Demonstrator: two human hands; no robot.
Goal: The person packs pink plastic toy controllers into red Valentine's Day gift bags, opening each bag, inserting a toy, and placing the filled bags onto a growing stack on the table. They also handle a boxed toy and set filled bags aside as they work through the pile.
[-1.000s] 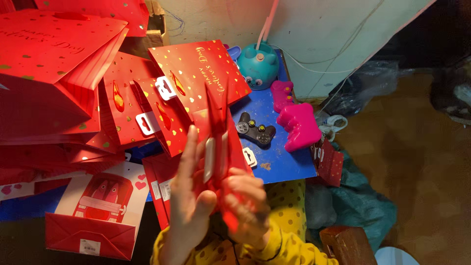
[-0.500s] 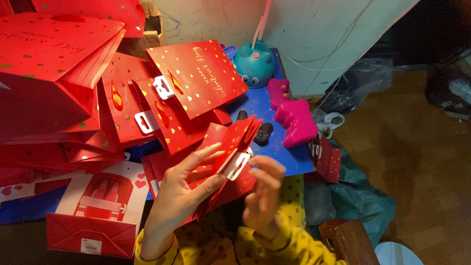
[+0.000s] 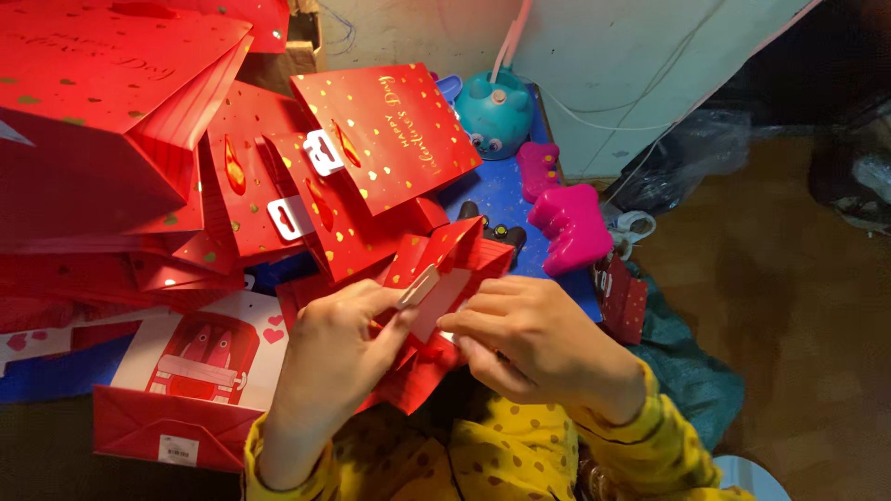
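A small red paper bag (image 3: 444, 306) with a white tab sits in the middle, just in front of the blue board (image 3: 501, 199). The left hand (image 3: 339, 357) pinches its tab with bent fingers; the right hand (image 3: 534, 343) curls closed on its side. Red bags (image 3: 278, 186) crowd the board's left side. Pink toys (image 3: 566, 223) sit at its right edge, beside bare brown floor (image 3: 789, 306). Whether the bag holds anything is hidden.

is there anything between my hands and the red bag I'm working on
Nothing visible. The left hand and the right hand are both already on the folded red bag, fingers at its white tab. The other red bags lie behind it, not in between.
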